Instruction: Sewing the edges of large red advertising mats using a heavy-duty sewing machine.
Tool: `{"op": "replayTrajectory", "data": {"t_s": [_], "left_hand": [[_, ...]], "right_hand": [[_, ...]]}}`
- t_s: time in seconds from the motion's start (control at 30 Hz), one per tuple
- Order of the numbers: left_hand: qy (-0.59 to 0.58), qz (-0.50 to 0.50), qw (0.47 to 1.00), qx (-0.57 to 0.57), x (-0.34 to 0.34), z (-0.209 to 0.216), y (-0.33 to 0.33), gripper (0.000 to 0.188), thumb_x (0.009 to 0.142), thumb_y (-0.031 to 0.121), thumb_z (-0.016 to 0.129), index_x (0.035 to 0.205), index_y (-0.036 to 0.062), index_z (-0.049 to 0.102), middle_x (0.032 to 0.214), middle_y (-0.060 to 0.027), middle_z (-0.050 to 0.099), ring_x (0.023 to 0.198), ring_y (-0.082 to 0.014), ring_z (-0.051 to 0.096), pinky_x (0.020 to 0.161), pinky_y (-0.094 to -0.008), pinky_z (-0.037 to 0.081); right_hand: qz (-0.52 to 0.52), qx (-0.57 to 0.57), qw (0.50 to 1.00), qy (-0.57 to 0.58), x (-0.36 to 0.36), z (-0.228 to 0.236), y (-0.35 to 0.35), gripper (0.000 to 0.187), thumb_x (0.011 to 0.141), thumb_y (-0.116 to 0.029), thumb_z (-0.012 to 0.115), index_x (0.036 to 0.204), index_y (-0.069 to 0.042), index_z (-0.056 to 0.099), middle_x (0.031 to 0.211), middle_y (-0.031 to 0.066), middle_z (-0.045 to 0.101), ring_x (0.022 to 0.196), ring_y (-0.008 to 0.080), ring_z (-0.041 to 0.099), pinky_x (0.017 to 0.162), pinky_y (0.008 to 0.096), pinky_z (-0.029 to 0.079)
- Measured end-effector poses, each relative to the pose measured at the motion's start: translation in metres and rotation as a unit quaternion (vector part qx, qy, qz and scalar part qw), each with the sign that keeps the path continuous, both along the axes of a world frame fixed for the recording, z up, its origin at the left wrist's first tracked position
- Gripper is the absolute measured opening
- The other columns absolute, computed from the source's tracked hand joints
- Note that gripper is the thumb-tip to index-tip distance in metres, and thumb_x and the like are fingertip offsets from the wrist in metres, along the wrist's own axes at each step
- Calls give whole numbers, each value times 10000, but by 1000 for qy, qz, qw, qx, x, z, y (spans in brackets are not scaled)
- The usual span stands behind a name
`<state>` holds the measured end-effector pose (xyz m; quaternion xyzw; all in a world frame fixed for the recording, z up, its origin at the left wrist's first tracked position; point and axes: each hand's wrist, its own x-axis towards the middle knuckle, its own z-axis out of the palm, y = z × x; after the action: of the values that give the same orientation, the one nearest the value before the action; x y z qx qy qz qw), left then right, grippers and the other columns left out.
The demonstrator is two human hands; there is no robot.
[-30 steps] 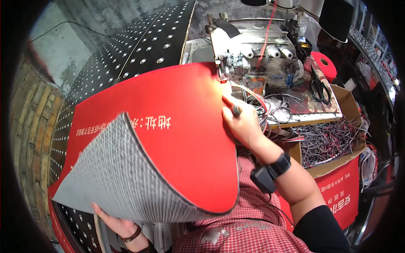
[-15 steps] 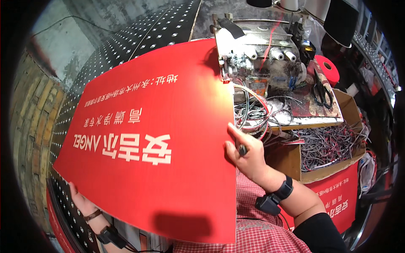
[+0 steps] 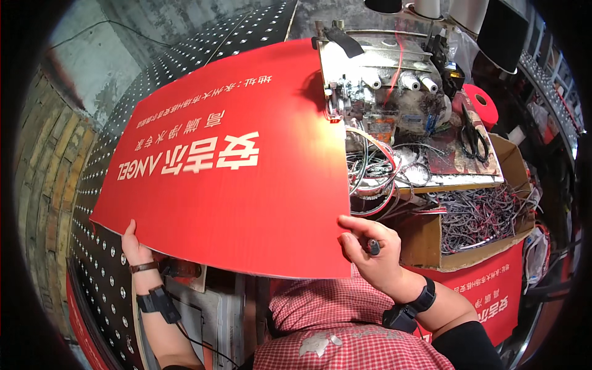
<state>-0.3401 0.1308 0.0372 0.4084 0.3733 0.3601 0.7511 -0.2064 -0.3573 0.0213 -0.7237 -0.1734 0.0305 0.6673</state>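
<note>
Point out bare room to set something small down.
Studded black surface between the red mat and the grey wall. The mat is also bare between white lettering and near edge, but the left hand holds that edge. Crowded: right side; looped cords, scissors, red roll, scrap-filled box.

Beyond the left hand [image 3: 137,250], the red mat [image 3: 234,206] overlies a black worktop [image 3: 250,37]. Beyond the right hand [image 3: 377,251], a pale worktop [image 3: 453,180] bears a machine [image 3: 391,86].

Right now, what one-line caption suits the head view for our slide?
Left hand and right hand at its edges, a red white-lettered mat lies beside a sewing machine.
</note>
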Motion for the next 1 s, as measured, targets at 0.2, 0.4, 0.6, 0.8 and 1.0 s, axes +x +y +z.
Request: {"op": "replayTrajectory", "data": {"t_s": [0.2,0.4,0.6,0.8,1.0], "left_hand": [[-1,-15,999,37,43,-13,44,327,870,34,473,1183,-52,430,1162,-176,514,1032,-299,544,884,-405,479],[11,31,995,91,118,-13,45,338,807,-67,477,1145,-57,469,1141,-177,531,1022,-309,552,877,-416,478],[22,56,990,130,178,-17,56,345,771,-107,473,1113,-62,491,1120,-179,541,989,-307,570,862,-410,483],[36,69,993,94,229,-28,87,289,749,-117,499,1031,-59,525,1010,-157,576,869,-299,608,753,-418,526],[57,82,979,176,267,-21,88,297,741,-123,510,1031,-58,516,976,-143,587,802,-260,608,715,-393,528]], "right_hand": [[-2,12,999,-38,7,13,1,175,737,-26,670,908,-7,641,795,96,656,682,147,636,618,241,492],[-78,-9,994,-76,39,6,15,136,719,0,667,852,-22,647,776,107,657,699,173,644,642,264,499],[-111,-23,989,-97,81,-2,31,93,731,-4,635,823,-8,644,776,99,656,716,169,640,650,262,489],[-164,-118,969,-144,119,-14,46,139,708,-73,641,846,-72,660,808,96,655,708,225,638,641,294,494],[-192,-223,928,-227,124,-4,53,221,750,-91,610,964,-62,655,880,117,660,797,276,632,717,312,485]]}}
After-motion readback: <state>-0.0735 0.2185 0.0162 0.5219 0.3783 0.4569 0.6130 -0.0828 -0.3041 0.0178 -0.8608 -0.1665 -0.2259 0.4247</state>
